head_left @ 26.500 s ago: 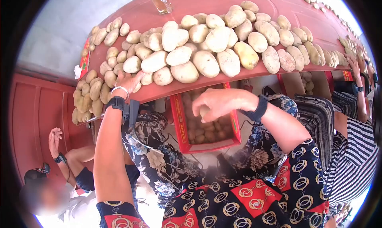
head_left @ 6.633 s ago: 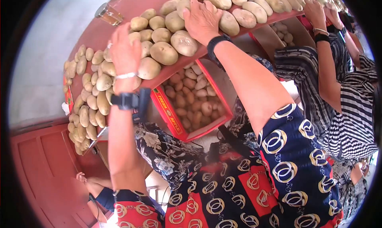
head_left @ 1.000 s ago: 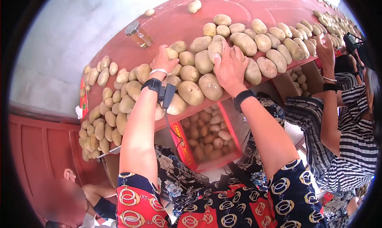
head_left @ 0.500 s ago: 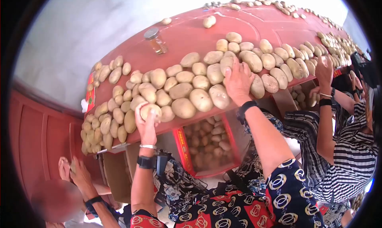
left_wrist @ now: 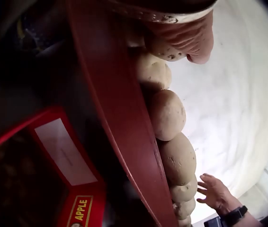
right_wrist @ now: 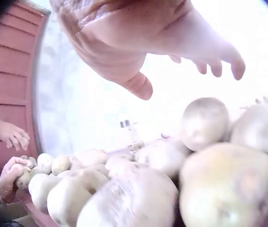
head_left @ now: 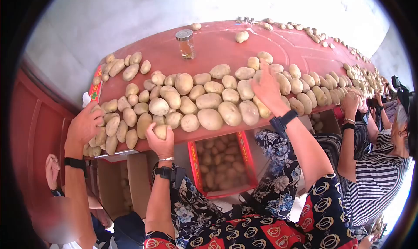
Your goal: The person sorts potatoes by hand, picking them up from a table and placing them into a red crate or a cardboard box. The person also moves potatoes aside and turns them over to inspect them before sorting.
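Note:
My left hand (head_left: 161, 142) grips a pale potato (head_left: 160, 131) at the table's front edge, fingers curled round it. In the left wrist view, that hand (left_wrist: 188, 38) bends over the potato, with more potatoes (left_wrist: 167, 115) lined along the edge. Over the right part of the heap reaches my right hand (head_left: 269, 94). The right wrist view shows this hand (right_wrist: 138, 42) above the potatoes, fingers apart and holding nothing. Below its fingers lie a round potato (right_wrist: 205, 123) and a large yellowish one (right_wrist: 227, 187).
A lidded glass jar (head_left: 186, 44) stands behind the heap on the red table (head_left: 226, 53). Under the edge sits a red box (head_left: 191, 162) of potatoes, with a cardboard box (head_left: 139, 179) to its left. Another person's hand (head_left: 85, 123) reaches in at the left; others work at right.
My left hand has come from the heap's back rows to the front edge, holding a potato. My right hand has lifted off the potato it touched. The head view has tilted up.

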The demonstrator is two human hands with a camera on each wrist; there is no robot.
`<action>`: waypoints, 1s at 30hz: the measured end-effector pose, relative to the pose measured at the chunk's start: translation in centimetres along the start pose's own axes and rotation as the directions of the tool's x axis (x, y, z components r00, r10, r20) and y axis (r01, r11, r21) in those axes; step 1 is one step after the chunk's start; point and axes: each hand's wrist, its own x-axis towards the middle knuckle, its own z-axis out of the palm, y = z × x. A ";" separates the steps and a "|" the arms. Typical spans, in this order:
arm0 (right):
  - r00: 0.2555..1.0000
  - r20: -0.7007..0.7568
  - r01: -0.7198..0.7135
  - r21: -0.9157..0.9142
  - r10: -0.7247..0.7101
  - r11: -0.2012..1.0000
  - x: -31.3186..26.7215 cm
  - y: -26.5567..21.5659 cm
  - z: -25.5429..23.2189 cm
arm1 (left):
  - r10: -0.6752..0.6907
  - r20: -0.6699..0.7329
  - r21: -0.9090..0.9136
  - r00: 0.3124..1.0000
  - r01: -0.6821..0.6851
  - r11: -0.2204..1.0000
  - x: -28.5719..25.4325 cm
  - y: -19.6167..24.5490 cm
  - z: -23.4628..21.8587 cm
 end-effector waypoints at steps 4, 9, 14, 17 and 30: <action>0.972 0.137 0.180 0.100 -0.193 0.979 4.8 -1.9 4.2 | -0.061 0.102 0.082 0.993 0.053 0.995 0.9 -0.3 -0.3; 0.814 0.571 0.062 0.092 -0.104 0.994 9.8 -3.7 8.3 | -0.074 0.115 0.031 0.991 0.071 0.997 3.2 -0.8 0.4; 0.651 0.759 0.014 0.035 -0.036 0.999 11.5 -1.8 11.8 | 0.121 0.071 0.065 0.990 -0.126 0.990 2.9 -2.4 0.7; 0.611 0.781 0.162 0.037 -0.129 0.986 11.4 -0.6 12.5 | 0.132 0.100 0.090 0.986 -0.141 0.986 2.9 -2.5 0.6; 0.486 0.852 0.124 0.152 -0.194 0.981 12.3 -0.2 12.7 | 0.140 0.103 0.096 0.985 -0.150 0.984 2.9 -2.5 0.7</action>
